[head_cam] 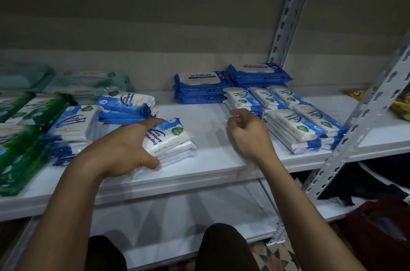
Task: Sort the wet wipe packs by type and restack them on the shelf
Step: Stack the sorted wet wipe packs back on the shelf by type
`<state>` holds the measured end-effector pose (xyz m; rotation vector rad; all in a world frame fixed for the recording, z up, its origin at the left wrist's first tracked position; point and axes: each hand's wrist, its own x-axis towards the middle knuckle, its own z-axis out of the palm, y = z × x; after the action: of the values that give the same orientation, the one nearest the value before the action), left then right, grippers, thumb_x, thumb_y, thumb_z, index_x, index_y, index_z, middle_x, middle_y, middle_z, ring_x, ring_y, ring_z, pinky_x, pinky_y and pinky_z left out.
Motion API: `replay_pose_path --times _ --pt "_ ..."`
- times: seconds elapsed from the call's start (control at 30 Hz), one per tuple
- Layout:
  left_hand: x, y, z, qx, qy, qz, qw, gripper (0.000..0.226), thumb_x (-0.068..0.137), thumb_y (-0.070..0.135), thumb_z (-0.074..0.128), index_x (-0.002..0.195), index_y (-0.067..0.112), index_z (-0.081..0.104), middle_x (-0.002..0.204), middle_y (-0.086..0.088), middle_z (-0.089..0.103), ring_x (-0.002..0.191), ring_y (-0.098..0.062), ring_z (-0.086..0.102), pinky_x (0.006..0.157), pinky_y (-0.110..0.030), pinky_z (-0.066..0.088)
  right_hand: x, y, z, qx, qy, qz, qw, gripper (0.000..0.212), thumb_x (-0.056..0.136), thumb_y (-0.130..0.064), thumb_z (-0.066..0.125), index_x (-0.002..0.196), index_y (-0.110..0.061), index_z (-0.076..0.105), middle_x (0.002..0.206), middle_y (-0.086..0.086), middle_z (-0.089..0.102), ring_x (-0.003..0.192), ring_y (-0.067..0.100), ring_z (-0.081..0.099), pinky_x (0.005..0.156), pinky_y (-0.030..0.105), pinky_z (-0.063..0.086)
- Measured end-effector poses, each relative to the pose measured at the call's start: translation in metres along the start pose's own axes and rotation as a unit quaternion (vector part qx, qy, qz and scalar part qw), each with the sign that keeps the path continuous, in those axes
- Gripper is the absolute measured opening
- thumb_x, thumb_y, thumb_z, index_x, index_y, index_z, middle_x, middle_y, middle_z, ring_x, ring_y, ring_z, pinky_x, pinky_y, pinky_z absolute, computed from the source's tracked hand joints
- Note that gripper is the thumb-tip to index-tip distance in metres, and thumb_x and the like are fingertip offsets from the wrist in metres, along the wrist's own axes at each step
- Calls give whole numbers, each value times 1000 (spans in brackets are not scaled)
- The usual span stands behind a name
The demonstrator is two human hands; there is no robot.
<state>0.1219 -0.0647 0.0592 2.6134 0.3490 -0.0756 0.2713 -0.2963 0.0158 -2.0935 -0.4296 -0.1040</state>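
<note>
Stack of white-blue packs (175,142) lies gripped under left hand (126,148) fingers (155,123).

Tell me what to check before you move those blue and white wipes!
1. Left hand grips the small stack: ok.
2. Right hand holds nothing, fingers loosely curled: ok.
3. Bare shelf between the stacks leaves room: ok.
4. Matching blue and white packs lie to the right: ok.
5. Small stack sits squarely: not ok, packs are fanned out.
6. Every pack in that stack is the same type: cannot tell, lower labels hidden.
</note>
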Motion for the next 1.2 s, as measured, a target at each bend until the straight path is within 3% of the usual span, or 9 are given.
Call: replay_pose_path --times 0.17,0.27,0.33,0.43,0.57,0.67,0.83,1.03,1.2 --pt "17 22 8 -14 -65 108 992 92 69 27 90 141 53 39 129 22 57 105 -4 57 93 -30 50 -34 3 -34 178 -147 -69 971 38 96 4 56 128 -16 60 123 3 69 115 14 67 97 32 55" --pt "38 50 19 -35 -104 173 979 89 64 23 91 135 53 46 113 18 65 94 -9 64 73 -39 60 -51 9 -52 165 -204 -88 961 52 97 0 59 140 -29 49 138 -3 59 125 9 59 102 30 51" --pt "54 72 27 -40 -121 205 970 96 65 17 90 141 49 41 115 13 63 88 -12 64 55 -22 54 -58 15 -58 175 -211 -87 958 57 94 -10 65 143 -34 46 135 -3 59 121 15 62 98 34 53" --pt "71 95 39 -49 -135 218 965 115 64 15 92 150 44 21 133 10 55 92 -9 62 62 -13 50 -64 29 -66 118 -154 -100 976 56 88 -18 75 137 -35 52 124 -5 63 111 20 65 94 43 54" --pt "76 94 49 -79 -20 182 980 116 59 32 96 147 48 23 140 16 43 125 -13 46 101 -35 47 -73 47 -68 27 -12 -114 993 51 82 -40 78 128 -45 58 122 -4 55 105 16 60 90 40 54" --pt "67 91 70 -197 80 105 971 98 58 32 97 138 42 42 126 6 50 109 -14 53 89 -34 48 -87 51 -50 -34 112 -136 984 51 82 -36 80 127 -44 59 116 -4 47 101 3 50 86 10 44" --pt "55 104 104 -294 186 52 936 44 73 25 88 102 26 56 83 4 64 74 -6 61 68 -29 51 -105 51 -15 -93 265 -164 946 53 81 -23 83 131 -22 65 118 5 41 106 9 43 90 -1 32" --pt "66 123 110 -400 77 93 908 20 83 6 69 95 22 68 95 4 73 91 -12 70 90 -43 58 -93 47 -11 -193 310 -131 922 52 85 -35 78 134 -23 63 119 17 47 109 29 48 85 40 52" --pt "65 119 113 -404 79 108 905 22 85 11 68 101 26 69 100 6 74 98 -11 69 91 -41 58 -97 43 -15 -203 293 -68 932 73 88 -53 71 150 -27 44 135 19 42 123 32 42 83 38 50"
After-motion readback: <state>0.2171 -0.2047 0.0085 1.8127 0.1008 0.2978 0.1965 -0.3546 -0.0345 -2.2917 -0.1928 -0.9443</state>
